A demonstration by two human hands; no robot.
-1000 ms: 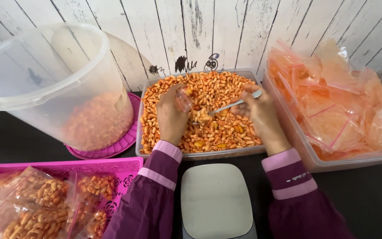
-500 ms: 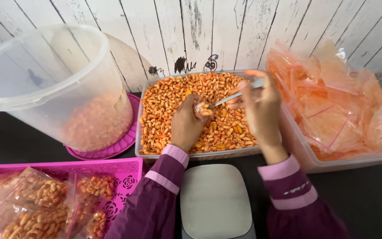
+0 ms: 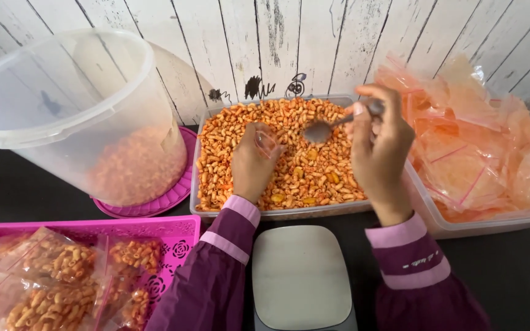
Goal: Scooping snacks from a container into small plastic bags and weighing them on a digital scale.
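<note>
Two hands, left hand (image 3: 251, 164) and right hand (image 3: 380, 146), one spoon (image 3: 329, 127), one small clear bag (image 3: 267, 143), one tray of macaroni (image 3: 216, 160), one big plastic tub (image 3: 75, 116), one scale (image 3: 300, 277), one pink basket (image 3: 154, 232), one bin of empty bags (image 3: 455, 224)

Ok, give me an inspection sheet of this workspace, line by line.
Surface: dark table, white scale at the near edge.
Job's things: clear tray of orange macaroni; small clear bag; metal spoon.
Clutter: tilted tub on pink lid; pink basket of filled bags; bin of empty bags.
Hands: left hand holds the bag; right hand holds the spoon above the tray.
Cables: nothing seen.
Surroundings: white plank wall.
</note>
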